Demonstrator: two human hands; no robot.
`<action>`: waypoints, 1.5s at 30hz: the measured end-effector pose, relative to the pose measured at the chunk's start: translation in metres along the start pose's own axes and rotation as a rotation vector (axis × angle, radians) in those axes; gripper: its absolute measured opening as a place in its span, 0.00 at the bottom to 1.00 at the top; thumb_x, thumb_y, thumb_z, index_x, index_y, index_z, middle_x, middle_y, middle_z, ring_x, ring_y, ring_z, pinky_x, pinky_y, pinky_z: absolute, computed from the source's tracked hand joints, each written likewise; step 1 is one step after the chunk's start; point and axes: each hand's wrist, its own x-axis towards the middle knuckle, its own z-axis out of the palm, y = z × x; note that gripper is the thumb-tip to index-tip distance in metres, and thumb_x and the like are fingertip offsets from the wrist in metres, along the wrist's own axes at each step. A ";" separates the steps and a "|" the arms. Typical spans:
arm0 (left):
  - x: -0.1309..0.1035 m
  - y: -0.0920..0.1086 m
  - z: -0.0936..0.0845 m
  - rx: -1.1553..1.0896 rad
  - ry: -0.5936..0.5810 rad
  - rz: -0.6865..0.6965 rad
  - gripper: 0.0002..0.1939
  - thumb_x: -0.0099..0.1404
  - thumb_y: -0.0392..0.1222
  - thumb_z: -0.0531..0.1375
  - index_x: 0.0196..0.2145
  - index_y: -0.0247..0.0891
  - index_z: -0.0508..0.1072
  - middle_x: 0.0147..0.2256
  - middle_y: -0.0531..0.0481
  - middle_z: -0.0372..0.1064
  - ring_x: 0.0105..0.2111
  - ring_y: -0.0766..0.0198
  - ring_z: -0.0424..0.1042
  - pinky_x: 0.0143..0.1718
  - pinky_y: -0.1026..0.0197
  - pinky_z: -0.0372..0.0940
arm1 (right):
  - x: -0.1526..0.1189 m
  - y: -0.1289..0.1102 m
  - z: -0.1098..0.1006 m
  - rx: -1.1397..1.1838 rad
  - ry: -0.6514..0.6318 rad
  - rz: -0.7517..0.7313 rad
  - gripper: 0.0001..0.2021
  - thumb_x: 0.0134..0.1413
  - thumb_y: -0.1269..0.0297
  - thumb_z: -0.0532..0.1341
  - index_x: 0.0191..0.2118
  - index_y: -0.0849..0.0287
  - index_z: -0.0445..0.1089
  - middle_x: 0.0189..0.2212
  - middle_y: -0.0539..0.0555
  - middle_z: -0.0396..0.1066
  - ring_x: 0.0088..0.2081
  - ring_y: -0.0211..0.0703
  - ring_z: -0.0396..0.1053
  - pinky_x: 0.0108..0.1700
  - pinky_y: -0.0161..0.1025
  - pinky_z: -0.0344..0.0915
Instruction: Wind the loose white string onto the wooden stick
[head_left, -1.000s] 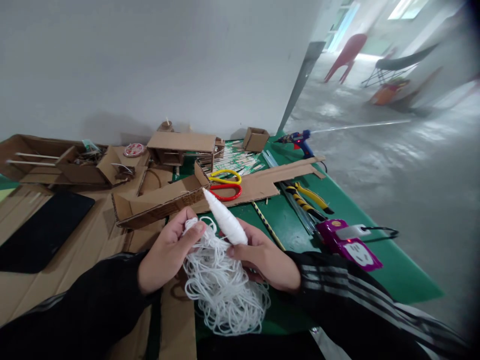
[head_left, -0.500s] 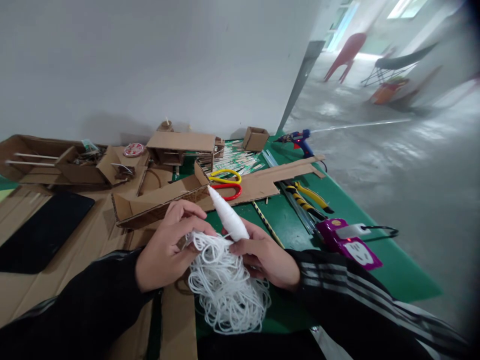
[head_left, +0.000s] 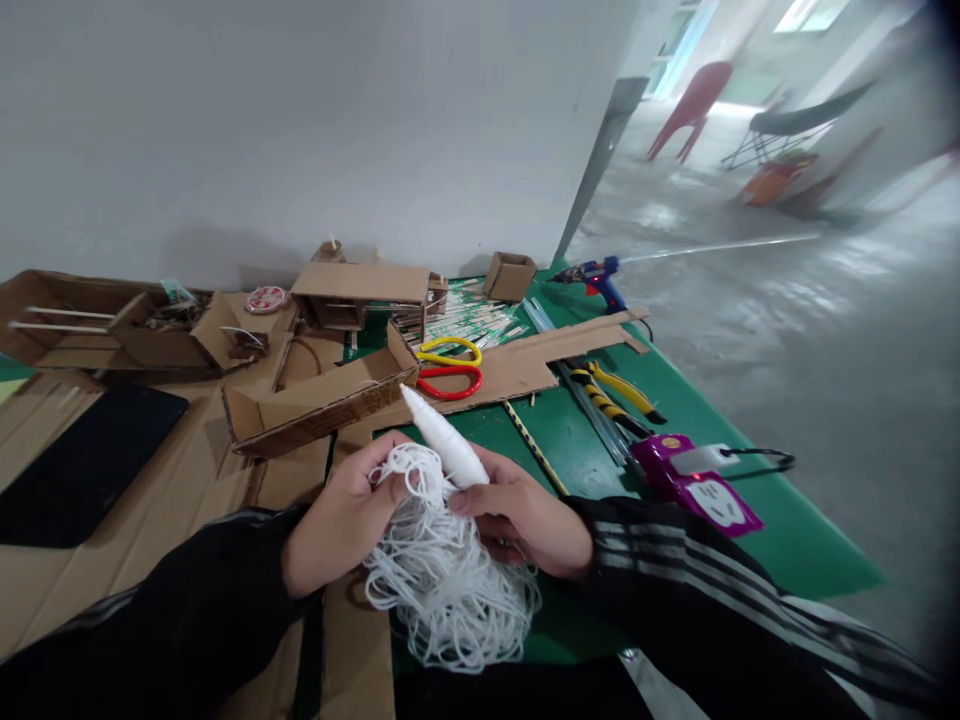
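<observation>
A loose heap of white cord [head_left: 457, 600] hangs in front of me, tangled in many loops. My left hand [head_left: 349, 520] is closed on its upper loops, thumb on top. My right hand [head_left: 521, 510] is wrapped round a white tapered cone wound with thread [head_left: 446, 440], whose point leans up and to the left. Some cord passes under the right thumb, close to the cone's base. The right fingers beneath the cone are partly hidden. Just beyond the cone's tip lie scissors with one yellow and one red handle [head_left: 450, 383].
An open cardboard trough [head_left: 322, 405] lies ahead, a black tablet-like slab [head_left: 94, 465] at left. Right, on the green table [head_left: 795, 550], are pliers [head_left: 619, 395], a purple power strip [head_left: 694, 485] and a blue glue gun [head_left: 600, 280]. Sticks [head_left: 472, 320] lie near the wall.
My left hand has come down and closed over the cord's upper loops, pulling them into a bunch. The cone's tip has shifted slightly left and down with my right hand.
</observation>
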 end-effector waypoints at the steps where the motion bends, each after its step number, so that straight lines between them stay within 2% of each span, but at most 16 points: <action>1: 0.001 -0.003 0.000 0.003 0.016 -0.037 0.14 0.60 0.52 0.59 0.30 0.38 0.67 0.15 0.61 0.52 0.14 0.72 0.48 0.16 0.69 0.48 | 0.000 0.000 0.000 0.013 0.002 -0.002 0.16 0.45 0.70 0.62 0.41 0.55 0.60 0.16 0.38 0.53 0.11 0.26 0.42 0.09 0.25 0.43; 4: 0.001 -0.011 0.001 0.001 0.041 -0.102 0.20 0.62 0.58 0.55 0.24 0.38 0.64 0.12 0.62 0.47 0.13 0.72 0.46 0.15 0.67 0.46 | 0.001 0.002 0.000 0.052 -0.005 -0.010 0.14 0.45 0.69 0.62 0.38 0.56 0.59 0.14 0.37 0.51 0.11 0.25 0.41 0.09 0.24 0.43; 8: -0.002 -0.008 0.002 0.047 0.051 -0.141 0.23 0.61 0.61 0.54 0.20 0.39 0.62 0.12 0.61 0.48 0.13 0.70 0.48 0.16 0.66 0.47 | 0.002 0.004 0.000 0.073 -0.036 -0.034 0.11 0.45 0.68 0.62 0.36 0.57 0.61 0.12 0.36 0.49 0.10 0.26 0.39 0.08 0.25 0.45; 13: -0.007 0.005 0.001 0.158 -0.086 -0.193 0.28 0.63 0.61 0.49 0.13 0.40 0.56 0.11 0.56 0.50 0.14 0.68 0.51 0.17 0.64 0.49 | 0.004 0.005 -0.001 0.035 0.045 -0.082 0.12 0.47 0.66 0.64 0.37 0.57 0.61 0.13 0.37 0.51 0.11 0.27 0.43 0.08 0.25 0.51; 15: -0.007 0.005 -0.001 0.178 -0.110 -0.233 0.28 0.65 0.60 0.47 0.14 0.40 0.57 0.12 0.56 0.51 0.14 0.68 0.52 0.18 0.64 0.51 | 0.003 0.006 -0.002 0.004 0.062 -0.116 0.13 0.48 0.65 0.65 0.39 0.57 0.62 0.14 0.38 0.53 0.12 0.27 0.45 0.09 0.25 0.53; 18: -0.007 0.002 -0.002 0.135 -0.114 -0.285 0.27 0.66 0.61 0.44 0.19 0.39 0.63 0.15 0.56 0.55 0.15 0.68 0.53 0.16 0.65 0.51 | 0.003 0.008 -0.003 -0.002 0.004 -0.157 0.13 0.50 0.65 0.64 0.40 0.56 0.61 0.13 0.37 0.52 0.12 0.27 0.45 0.10 0.26 0.57; 22: -0.006 -0.003 -0.002 0.065 -0.136 -0.235 0.19 0.65 0.55 0.50 0.28 0.38 0.68 0.22 0.55 0.63 0.18 0.68 0.56 0.19 0.65 0.55 | 0.002 0.009 -0.002 0.047 -0.085 -0.164 0.15 0.49 0.65 0.66 0.39 0.55 0.59 0.16 0.38 0.55 0.12 0.26 0.46 0.11 0.26 0.59; 25: -0.005 -0.006 -0.003 0.056 -0.134 -0.207 0.15 0.65 0.51 0.53 0.30 0.38 0.70 0.23 0.55 0.65 0.21 0.67 0.59 0.24 0.64 0.59 | 0.001 0.008 -0.002 0.047 -0.096 -0.155 0.17 0.48 0.65 0.66 0.40 0.55 0.58 0.19 0.39 0.58 0.12 0.25 0.48 0.11 0.26 0.58; 29: -0.001 -0.005 -0.006 -0.092 -0.004 -0.095 0.16 0.65 0.49 0.52 0.27 0.37 0.70 0.21 0.54 0.63 0.21 0.66 0.60 0.23 0.64 0.57 | 0.002 0.006 -0.002 0.030 -0.025 -0.152 0.17 0.46 0.66 0.66 0.40 0.56 0.59 0.17 0.38 0.56 0.12 0.25 0.46 0.10 0.27 0.60; 31: 0.000 0.000 -0.007 -0.162 0.001 -0.036 0.16 0.64 0.49 0.53 0.23 0.38 0.68 0.20 0.56 0.60 0.19 0.67 0.57 0.22 0.64 0.56 | 0.003 0.006 -0.001 0.012 0.039 -0.145 0.16 0.46 0.65 0.66 0.39 0.56 0.59 0.17 0.38 0.56 0.12 0.26 0.47 0.10 0.27 0.58; 34: 0.001 0.010 -0.008 -0.244 -0.016 0.006 0.20 0.62 0.48 0.55 0.15 0.38 0.63 0.18 0.54 0.58 0.21 0.67 0.59 0.23 0.65 0.56 | 0.003 0.005 0.001 -0.003 0.104 -0.132 0.15 0.46 0.64 0.65 0.39 0.56 0.59 0.18 0.38 0.56 0.12 0.26 0.47 0.09 0.26 0.55; 37: -0.002 0.017 -0.007 -0.438 -0.066 0.000 0.24 0.63 0.47 0.54 0.12 0.38 0.58 0.16 0.54 0.57 0.21 0.65 0.62 0.24 0.64 0.59 | 0.003 0.005 0.003 -0.007 0.126 -0.118 0.14 0.46 0.65 0.64 0.38 0.56 0.60 0.17 0.38 0.54 0.11 0.26 0.46 0.09 0.26 0.54; 39: -0.004 0.017 -0.007 -0.505 -0.175 -0.008 0.24 0.65 0.50 0.54 0.14 0.38 0.57 0.12 0.58 0.51 0.14 0.70 0.55 0.18 0.65 0.56 | 0.002 0.004 0.002 0.007 0.133 -0.102 0.14 0.45 0.66 0.64 0.38 0.56 0.60 0.16 0.38 0.54 0.12 0.26 0.45 0.09 0.26 0.53; 41: -0.006 0.018 -0.008 -0.396 -0.282 -0.019 0.19 0.63 0.53 0.57 0.21 0.37 0.63 0.14 0.61 0.51 0.12 0.74 0.49 0.15 0.68 0.52 | 0.002 0.005 0.001 0.042 0.121 -0.093 0.13 0.44 0.68 0.63 0.38 0.56 0.61 0.17 0.39 0.55 0.12 0.26 0.45 0.09 0.26 0.52; 43: -0.006 0.018 -0.007 -0.128 -0.347 -0.036 0.14 0.58 0.50 0.64 0.33 0.37 0.67 0.22 0.58 0.61 0.18 0.72 0.57 0.20 0.69 0.56 | 0.002 0.006 0.000 0.075 0.101 -0.099 0.13 0.43 0.70 0.61 0.38 0.57 0.62 0.16 0.39 0.55 0.12 0.27 0.43 0.09 0.26 0.52; 45: -0.006 0.019 -0.004 0.179 -0.359 -0.023 0.19 0.54 0.47 0.67 0.39 0.39 0.65 0.30 0.54 0.67 0.27 0.67 0.65 0.27 0.66 0.61 | 0.003 0.007 -0.001 0.091 0.093 -0.115 0.13 0.43 0.70 0.61 0.39 0.57 0.63 0.16 0.39 0.56 0.12 0.27 0.43 0.08 0.25 0.52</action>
